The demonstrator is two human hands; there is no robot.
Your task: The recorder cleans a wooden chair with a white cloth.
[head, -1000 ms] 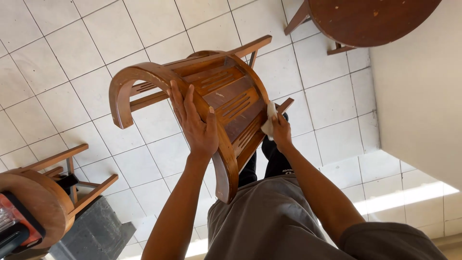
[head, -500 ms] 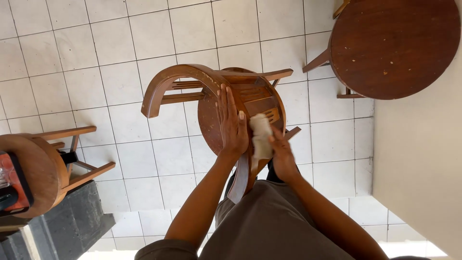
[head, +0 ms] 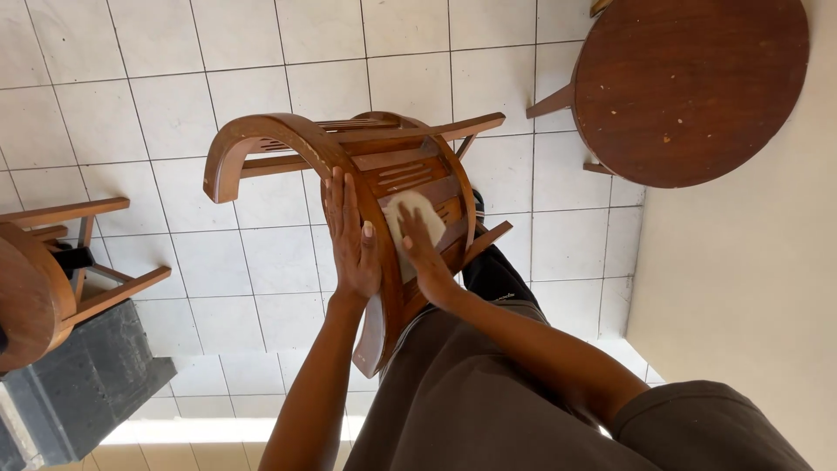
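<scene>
1. The brown wooden chair with a curved backrest and slatted seat is tipped on its side at the centre of the view, held off the white tiled floor against the person's lap.
2. Its curved top rail arches out to the left, and its straight legs point to the right and toward the far side.
3. The left hand lies flat on the curved rim of the chair, fingers extended and close together, thumb on the right edge of the rim. It grips nothing; it presses against the wood.
4. The right hand sits just right of the left hand, on the slatted seat. Its fingers are spread over a small white cloth pad and press it against the slats.
5. The cloth pad touches the seat surface; its far edge shows beyond the fingertips.
6. Both forearms run from the near edge of the view up to the chair, above dark grey-brown clothing.
7. A round dark brown wooden table top stands at the far right, well apart from the chair.
8. A second brown wooden chair is partly in view at the left edge.
9. A dark grey stone block lies just near of that second chair, at the near left.
</scene>
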